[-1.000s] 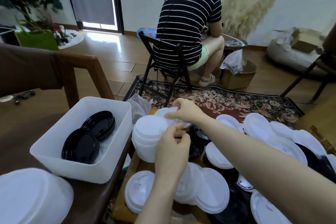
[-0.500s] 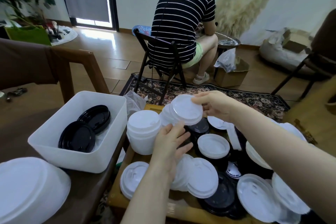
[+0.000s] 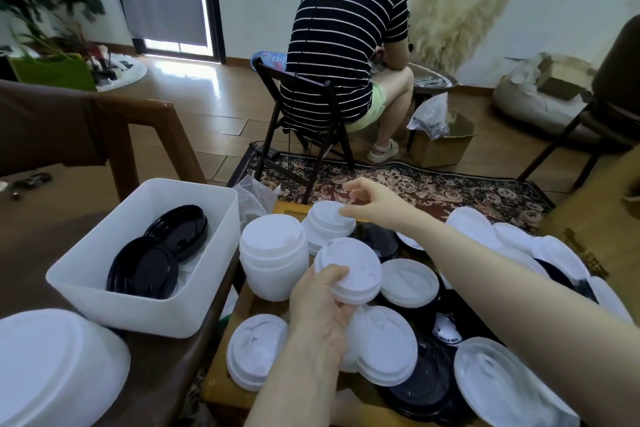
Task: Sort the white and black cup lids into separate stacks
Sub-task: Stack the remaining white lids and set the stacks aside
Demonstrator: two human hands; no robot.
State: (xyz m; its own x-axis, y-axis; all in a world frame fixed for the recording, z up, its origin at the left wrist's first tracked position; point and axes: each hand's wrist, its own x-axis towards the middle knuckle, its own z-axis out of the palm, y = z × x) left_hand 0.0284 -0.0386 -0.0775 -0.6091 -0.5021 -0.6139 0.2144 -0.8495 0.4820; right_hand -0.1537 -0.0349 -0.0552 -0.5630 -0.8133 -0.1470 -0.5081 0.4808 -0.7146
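The left hand holds a white lid. The right hand pinches the short stack. Set lids flat so stacks stay straight.

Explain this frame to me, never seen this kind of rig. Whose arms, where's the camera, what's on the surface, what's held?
There is no robot here. A person wears one wide-angle camera on the head, looking forward and down, so the two arms coming in from below are their own. The job is sorting cup lids by colour.

The left hand grips a white lid by its edge. The right hand reaches further out, fingertips at the top of a short white stack; whether it pinches anything, I cannot tell. Beside it stands a taller white stack.

Loose white and black lids cover a low wooden tray. On the left, a white bin holds sorted black lids. Behind, another person sits on a folding chair, back turned.
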